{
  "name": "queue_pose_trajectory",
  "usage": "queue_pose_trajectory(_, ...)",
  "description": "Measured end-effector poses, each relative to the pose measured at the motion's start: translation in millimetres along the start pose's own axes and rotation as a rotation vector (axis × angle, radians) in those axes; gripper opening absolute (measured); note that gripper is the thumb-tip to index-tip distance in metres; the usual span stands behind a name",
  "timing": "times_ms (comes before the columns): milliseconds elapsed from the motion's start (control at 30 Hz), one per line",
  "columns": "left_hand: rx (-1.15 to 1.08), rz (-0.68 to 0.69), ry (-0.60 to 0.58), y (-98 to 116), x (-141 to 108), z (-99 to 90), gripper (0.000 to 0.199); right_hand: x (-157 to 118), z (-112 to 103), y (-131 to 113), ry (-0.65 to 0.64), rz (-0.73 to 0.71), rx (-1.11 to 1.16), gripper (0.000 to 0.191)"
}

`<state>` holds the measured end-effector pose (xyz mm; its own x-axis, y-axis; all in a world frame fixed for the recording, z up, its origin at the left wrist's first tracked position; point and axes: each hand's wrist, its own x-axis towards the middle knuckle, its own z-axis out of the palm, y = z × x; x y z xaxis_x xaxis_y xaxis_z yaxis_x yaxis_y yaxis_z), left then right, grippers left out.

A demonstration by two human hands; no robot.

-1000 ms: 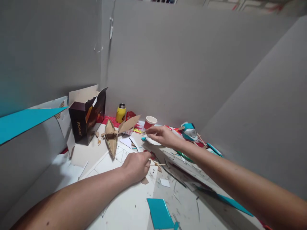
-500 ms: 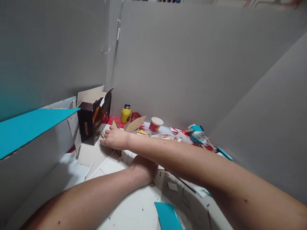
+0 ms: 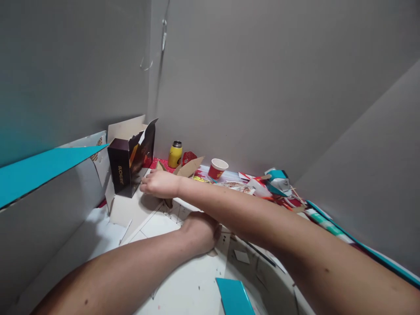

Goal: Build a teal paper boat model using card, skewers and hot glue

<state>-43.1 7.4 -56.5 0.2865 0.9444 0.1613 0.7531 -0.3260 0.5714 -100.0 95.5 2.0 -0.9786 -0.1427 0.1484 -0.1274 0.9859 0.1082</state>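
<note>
My right arm reaches across above my left wrist. My right hand (image 3: 159, 183) is beside the dark printed box (image 3: 126, 168), its fingers bent together over the white board (image 3: 126, 210); what they hold, if anything, is hidden. A brown cardboard piece (image 3: 190, 167) stands just behind that hand. My left hand (image 3: 201, 234) rests lower on the white surface, turned away and partly under my right forearm. Its fingers are mostly hidden.
Near the back wall stand a yellow bottle (image 3: 175, 155) and a red paper cup (image 3: 218, 169). Craft scraps and a teal-and-white piece (image 3: 278, 183) lie to the right. A teal sheet (image 3: 49, 173) juts in from the left; a teal strip (image 3: 234, 295) lies in front.
The view has shifted slightly, showing more of the green-and-white strip at right. My right hand's fingers are drawn closer together near the box. My left hand stays in about the same place.
</note>
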Motion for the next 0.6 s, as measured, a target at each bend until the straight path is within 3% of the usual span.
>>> queue_pose_trajectory(133,0.038,0.006,-0.032,1,-5,-7.1,0.022,-21,-28,-6,0.255,0.132,0.245,0.011)
queue_pose_trajectory(267,-0.032,0.008,0.012,1,-8,-8.2,0.024,-69,-59,-21,0.435,0.286,0.489,0.02)
queue_pose_trajectory(333,-0.114,0.002,0.061,0,-7,-5.6,0.021,-101,-68,-30,0.615,0.477,0.972,0.014)
queue_pose_trajectory(433,-0.306,-0.023,0.168,-2,-1,-1.6,0.017,-152,-72,-44,0.85,0.648,1.349,0.018)
queue_pose_trajectory(600,-0.69,-0.139,0.266,-6,13,-8.2,0.03,-217,-64,-61,1.011,0.75,1.494,0.018)
